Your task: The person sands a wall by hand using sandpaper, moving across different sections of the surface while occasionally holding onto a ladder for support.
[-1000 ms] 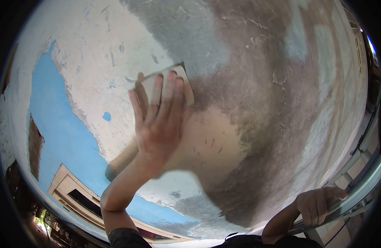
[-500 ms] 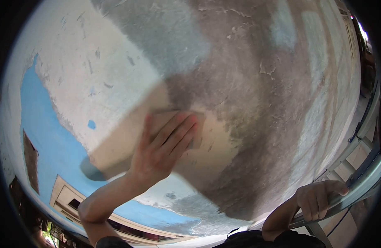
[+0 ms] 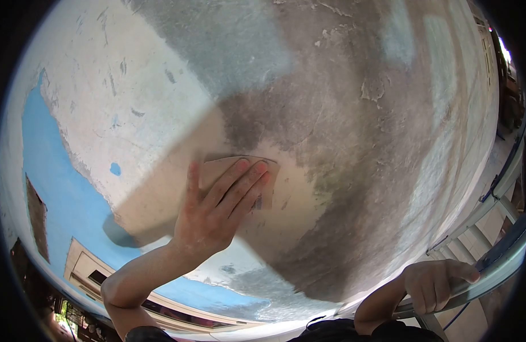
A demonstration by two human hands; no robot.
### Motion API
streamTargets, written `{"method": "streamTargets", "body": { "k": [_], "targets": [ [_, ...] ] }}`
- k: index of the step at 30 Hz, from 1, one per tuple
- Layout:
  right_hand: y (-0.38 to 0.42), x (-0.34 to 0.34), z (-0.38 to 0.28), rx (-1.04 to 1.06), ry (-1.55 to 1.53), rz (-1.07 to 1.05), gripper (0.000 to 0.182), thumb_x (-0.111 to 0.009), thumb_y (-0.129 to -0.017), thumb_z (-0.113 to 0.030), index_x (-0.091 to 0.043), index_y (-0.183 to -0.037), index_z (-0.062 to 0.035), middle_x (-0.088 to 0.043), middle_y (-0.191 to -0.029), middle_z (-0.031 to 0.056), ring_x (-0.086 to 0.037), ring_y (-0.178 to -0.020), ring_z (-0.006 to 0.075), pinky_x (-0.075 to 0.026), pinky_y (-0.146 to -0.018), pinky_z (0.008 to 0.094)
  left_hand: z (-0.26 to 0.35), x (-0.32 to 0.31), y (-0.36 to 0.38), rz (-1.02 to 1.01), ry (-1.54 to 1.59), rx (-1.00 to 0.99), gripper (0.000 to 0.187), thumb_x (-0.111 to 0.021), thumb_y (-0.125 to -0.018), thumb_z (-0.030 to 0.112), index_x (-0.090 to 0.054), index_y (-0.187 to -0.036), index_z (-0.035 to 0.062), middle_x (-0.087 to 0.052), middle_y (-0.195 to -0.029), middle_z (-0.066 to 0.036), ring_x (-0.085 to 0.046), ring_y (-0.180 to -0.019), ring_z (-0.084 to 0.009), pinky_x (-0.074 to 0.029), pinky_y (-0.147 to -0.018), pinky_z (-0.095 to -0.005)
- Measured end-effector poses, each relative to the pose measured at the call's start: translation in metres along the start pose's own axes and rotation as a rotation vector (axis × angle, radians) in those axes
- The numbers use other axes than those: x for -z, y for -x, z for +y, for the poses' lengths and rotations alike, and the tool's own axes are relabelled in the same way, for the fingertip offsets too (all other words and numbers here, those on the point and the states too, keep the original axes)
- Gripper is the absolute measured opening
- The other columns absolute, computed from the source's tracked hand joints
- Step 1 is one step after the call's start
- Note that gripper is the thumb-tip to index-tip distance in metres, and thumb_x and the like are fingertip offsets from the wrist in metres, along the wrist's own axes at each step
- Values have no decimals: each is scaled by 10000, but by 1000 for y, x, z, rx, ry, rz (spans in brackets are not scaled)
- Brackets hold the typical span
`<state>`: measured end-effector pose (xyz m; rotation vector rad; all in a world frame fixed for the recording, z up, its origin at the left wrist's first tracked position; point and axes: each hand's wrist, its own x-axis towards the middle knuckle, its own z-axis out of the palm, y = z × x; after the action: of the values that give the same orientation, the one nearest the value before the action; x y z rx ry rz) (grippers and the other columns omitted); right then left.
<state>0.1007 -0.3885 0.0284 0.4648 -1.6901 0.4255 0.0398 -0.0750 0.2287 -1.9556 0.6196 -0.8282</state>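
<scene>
My left hand (image 3: 214, 208) presses a thin square sheet (image 3: 268, 196), which looks like sandpaper, flat against the wall (image 3: 331, 131). Its fingers are stretched out over the sheet, the thumb apart at the left. Around the sheet the wall is pale and smooth, with rough grey and brown patches to the right and a shadow crossing it. At the lower right my right hand (image 3: 431, 285) is closed around a metal rail (image 3: 485, 279), its index finger lying along the top.
Blue paint (image 3: 57, 165) covers the wall at the left. A cream frame with slots (image 3: 83, 265) is at the lower left. Ladder-like metal bars (image 3: 465, 245) stand at the right, with a dark blue strip (image 3: 505, 242) along the rail.
The wall's features have shifted slightly in view. My left hand and the sheet have moved a little over the wall, and the fingers have spread more. My right hand stays on the rail.
</scene>
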Motion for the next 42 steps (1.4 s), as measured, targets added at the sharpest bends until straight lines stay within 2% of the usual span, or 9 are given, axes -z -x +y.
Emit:
{"method": "streamTargets", "body": {
  "k": [5,11,15,18,23,26,29,35,42],
  "targets": [
    [4,-5,2,37,-43,26,666,-531,-943,-210,-202,-1491,-23,-435,-487,89,-412,-341,175,-321,-378,322,-3,-4,-48,123,44,-19,437,-512,-892,295,-560,-1281,101,-479,-1413,-22,-413,-1333,-193,-95,-1136,-628],
    [4,-1,-3,7,58,13,664,-509,-945,-196,-183,-1498,-27,-469,-500,113,-428,-351,174,-334,-377,324,20,-4,-4,11,161,117,434,-534,-891,285,-553,-1293,120,-493,-1393,-13,-426,-1314,-167,-126,-1130,-636],
    [4,-2,5,80,-68,-24,742,-526,-908,-140,-107,-1498,27,-474,-477,122,-495,-346,196,-343,-359,332,9,-18,-12,157,29,45,446,-536,-887,298,-554,-1297,122,-488,-1397,-20,-424,-1316,-180,-120,-1127,-652],
    [7,-6,4,83,-8,20,682,-534,-933,-217,-201,-1500,-37,-448,-489,76,-419,-347,151,-339,-385,314,12,-13,-42,193,48,108,426,-540,-888,300,-574,-1275,127,-508,-1380,-13,-436,-1307,-177,-109,-1126,-661],
    [6,-5,1,46,28,22,701,-554,-922,-212,-198,-1505,-58,-415,-477,49,-417,-343,140,-342,-390,300,35,-15,-18,113,207,233,398,-555,-888,305,-596,-1248,140,-535,-1350,20,-428,-1312,-147,-95,-1119,-678],
    [4,-4,6,43,-32,22,710,-560,-914,-196,-194,-1509,-71,-415,-479,47,-418,-346,136,-346,-394,297,34,-27,6,140,32,147,409,-562,-881,324,-597,-1248,148,-512,-1375,29,-399,-1336,-145,-61,-1115,-687],
    [5,-7,5,64,-60,14,711,-561,-914,-198,-193,-1510,-78,-417,-481,45,-418,-349,134,-344,-395,294,19,-32,-19,285,54,164,396,-573,-875,326,-607,-1234,164,-504,-1387,39,-403,-1335,-140,-30,-1114,-692],
    [7,-6,3,61,-8,16,702,-550,-931,-254,-194,-1510,-78,-410,-480,41,-424,-354,133,-343,-398,293,41,-30,-35,263,112,340,378,-598,-881,314,-609,-1233,178,-509,-1387,45,-411,-1329,-130,8,-1122,-678],
    [10,-7,4,60,-60,9,702,-544,-934,-256,-189,-1514,-84,-416,-481,46,-414,-355,137,-323,-395,297,22,-41,-39,363,22,258,444,-613,-868,308,-566,-1284,160,-456,-1440,16,-354,-1370,-155,-13,-1141,-650]
  ]
}}
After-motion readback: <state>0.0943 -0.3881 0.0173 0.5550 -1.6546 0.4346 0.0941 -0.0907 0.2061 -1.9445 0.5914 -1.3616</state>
